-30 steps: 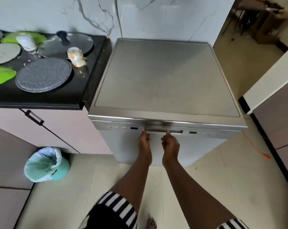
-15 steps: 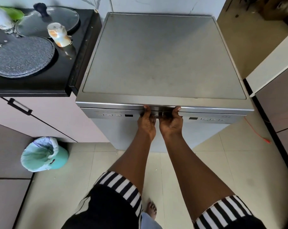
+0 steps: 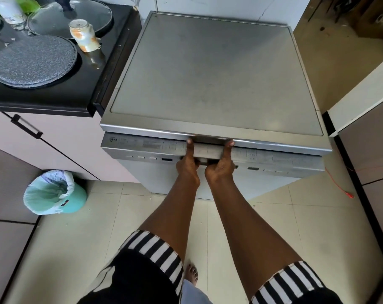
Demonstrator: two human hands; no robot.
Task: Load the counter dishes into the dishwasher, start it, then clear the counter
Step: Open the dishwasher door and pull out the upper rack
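A silver freestanding dishwasher (image 3: 210,73) fills the middle of the head view. Its door (image 3: 142,150) is tilted out a little at the top, so the control strip on its upper edge shows. My left hand (image 3: 187,164) and my right hand (image 3: 222,164) both grip the recessed door handle (image 3: 208,151), thumbs on top. On the black counter (image 3: 54,93) at the left lie a grey speckled plate (image 3: 33,61), a glass lid (image 3: 70,16) with a black knob, an orange-and-white mug (image 3: 84,35) and a white cup (image 3: 8,9).
A teal bin (image 3: 54,191) with a white liner stands on the tiled floor at the left. Pink cabinets with a black handle (image 3: 26,126) sit under the counter. A dark cabinet with a white top (image 3: 361,102) flanks the right. A red cord (image 3: 339,185) lies on the floor.
Both hands went from touching the handle to gripping it, and the door top has come out from under the lid, exposing the control strip. The view has moved closer.
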